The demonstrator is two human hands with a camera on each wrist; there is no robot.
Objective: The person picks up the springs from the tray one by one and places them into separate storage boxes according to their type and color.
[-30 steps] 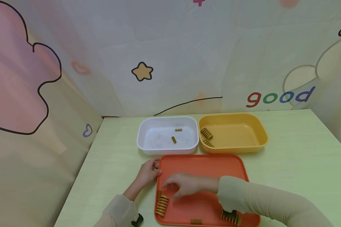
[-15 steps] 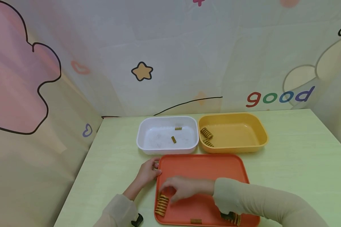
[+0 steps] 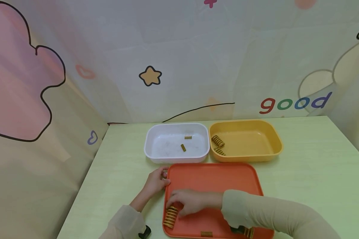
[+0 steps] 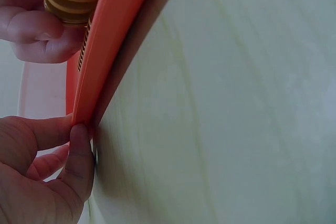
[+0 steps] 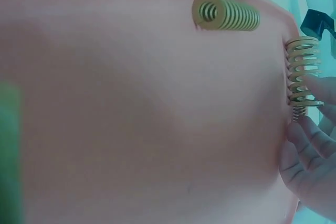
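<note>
My left hand (image 3: 156, 182) pinches the left rim of an orange-red tray (image 3: 215, 176) between thumb and fingers. Over the tray's left side, my right hand (image 3: 189, 200) reaches down with bent, spread fingers. Its fingertips are right at a small coil spring (image 5: 298, 113) by the left rim, and its thumb is beside a large coil spring (image 3: 170, 217). In the head view the hand hides most of the small spring. Another spring (image 3: 206, 233) lies along the tray's front edge. A further large spring (image 3: 249, 232) near the front right corner is partly covered by the right wrist's black camera.
Behind the tray stands a white bin (image 3: 164, 156) with two small springs (image 3: 183, 147) in it. A yellow bin (image 3: 257, 156) to its right holds large springs (image 3: 218, 141). All stand on a pale table (image 3: 311, 166) before a printed backdrop.
My right hand has moved slightly left and toward the front, down to the springs at the tray's left rim. The left hand keeps its place on the rim.
</note>
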